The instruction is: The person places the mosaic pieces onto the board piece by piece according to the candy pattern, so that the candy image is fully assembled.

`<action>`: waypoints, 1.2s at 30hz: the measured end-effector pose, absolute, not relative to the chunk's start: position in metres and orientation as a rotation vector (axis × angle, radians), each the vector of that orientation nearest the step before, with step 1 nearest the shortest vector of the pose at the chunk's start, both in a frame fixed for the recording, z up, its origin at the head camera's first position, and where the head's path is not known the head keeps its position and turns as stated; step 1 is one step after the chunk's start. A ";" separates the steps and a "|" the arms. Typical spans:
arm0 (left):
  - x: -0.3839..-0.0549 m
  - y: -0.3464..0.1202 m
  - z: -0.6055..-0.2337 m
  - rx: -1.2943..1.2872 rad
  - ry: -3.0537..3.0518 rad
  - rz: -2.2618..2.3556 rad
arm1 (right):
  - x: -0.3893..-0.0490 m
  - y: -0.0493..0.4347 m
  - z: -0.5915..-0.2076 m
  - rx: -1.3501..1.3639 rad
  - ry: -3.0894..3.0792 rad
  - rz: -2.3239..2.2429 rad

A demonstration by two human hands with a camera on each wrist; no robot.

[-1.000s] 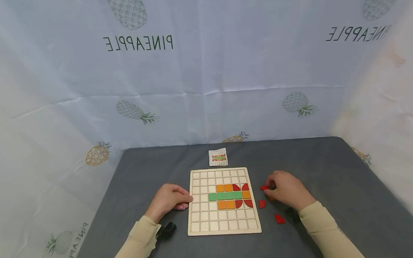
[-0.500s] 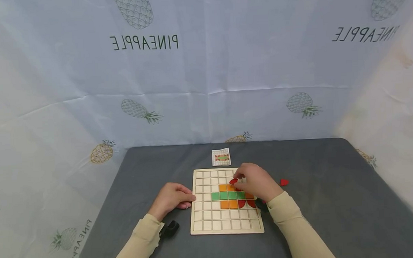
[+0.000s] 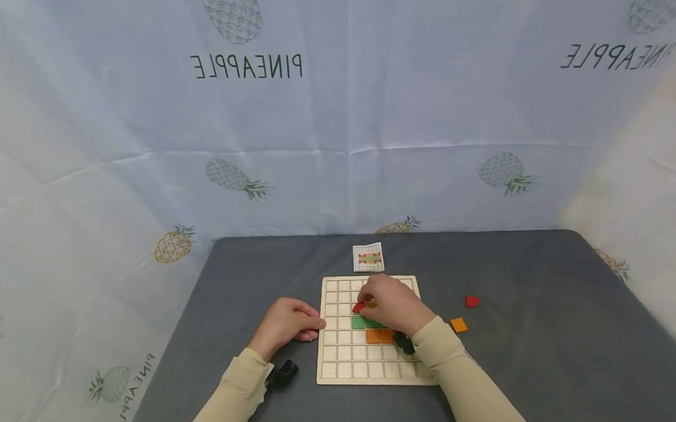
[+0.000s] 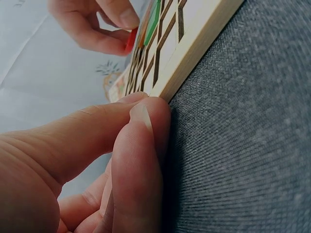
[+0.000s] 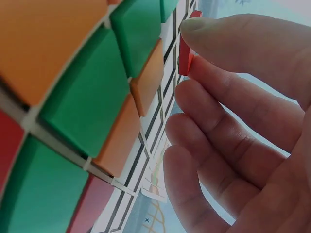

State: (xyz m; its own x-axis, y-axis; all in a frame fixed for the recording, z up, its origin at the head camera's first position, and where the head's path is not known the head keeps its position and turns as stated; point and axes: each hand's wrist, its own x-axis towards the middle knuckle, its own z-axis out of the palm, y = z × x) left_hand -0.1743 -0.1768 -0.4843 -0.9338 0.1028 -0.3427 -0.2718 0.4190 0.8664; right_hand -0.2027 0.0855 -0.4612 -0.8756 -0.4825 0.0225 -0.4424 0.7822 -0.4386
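My right hand [image 3: 394, 302] pinches a red quarter-round tile [image 3: 359, 308] between thumb and forefinger, over the wooden grid board [image 3: 343, 372]. That red tile [image 5: 184, 48] stands on edge at the board's surface in the right wrist view, close to green tiles [image 5: 85, 92] and orange tiles [image 5: 119, 141] set in the grid. At the board's left edge, my left hand [image 3: 288, 321] holds the rim with thumb and forefinger; the left wrist view shows the fingertips against the board's pale edge [image 4: 194, 53]. My right hand and sleeve hide the board's right part.
Right of the board lie a loose red tile [image 3: 472, 301] and a loose orange square tile [image 3: 459, 325] on the dark grey table [image 3: 544, 353]. Behind the board is a small printed pattern card [image 3: 368, 258]. A pineapple-print cloth [image 3: 334, 112] hangs beyond the table.
My right hand picked up a red tile from right of the board, carried it left over the grid, and lowered it beside the orange row. My left hand stays at the board's edge.
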 end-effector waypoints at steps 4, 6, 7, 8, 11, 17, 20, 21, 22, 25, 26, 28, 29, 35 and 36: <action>-0.174 -0.176 -0.484 -0.156 2.335 1.514 | -0.203 0.086 -0.463 -0.757 2.890 -0.656; -0.174 -0.176 -0.484 -0.158 2.339 1.509 | -0.204 0.086 -0.464 -0.775 2.900 -0.652; -0.174 -0.176 -0.484 -0.160 2.339 1.509 | -0.204 0.086 -0.465 -0.783 2.905 -0.650; -0.174 -0.176 -0.484 -0.161 2.341 1.509 | -0.204 0.086 -0.465 -0.784 2.907 -0.650; -0.173 -0.176 -0.484 -0.167 2.342 1.509 | -0.205 0.086 -0.466 -0.786 2.911 -0.652; -0.173 -0.175 -0.483 -0.168 2.345 1.511 | -0.206 0.085 -0.467 -0.793 2.896 -0.653; -0.173 -0.175 -0.483 -0.168 2.347 1.511 | -0.206 0.084 -0.468 -0.807 2.900 -0.647; -0.173 -0.175 -0.484 -0.168 2.347 1.510 | -0.207 0.084 -0.468 -0.813 2.902 -0.643; -0.173 -0.175 -0.484 -0.168 2.347 1.508 | -0.207 0.084 -0.468 -0.813 2.906 -0.640; -0.173 -0.175 -0.484 -0.168 2.343 1.504 | -0.206 0.083 -0.469 -0.805 2.914 -0.640; -0.173 -0.175 -0.484 -0.169 2.342 1.504 | -0.206 0.083 -0.469 -0.802 2.915 -0.642; -0.173 -0.175 -0.484 -0.169 2.343 1.504 | -0.206 0.083 -0.468 -0.798 2.914 -0.655; -0.173 -0.175 -0.484 -0.169 2.343 1.505 | -0.206 0.082 -0.467 -0.797 2.913 -0.657; -0.174 -0.176 -0.484 -0.167 2.342 1.510 | -0.206 0.083 -0.466 -0.817 2.903 -0.656; -0.174 -0.176 -0.484 -0.166 2.341 1.510 | -0.207 0.084 -0.465 -0.820 2.900 -0.667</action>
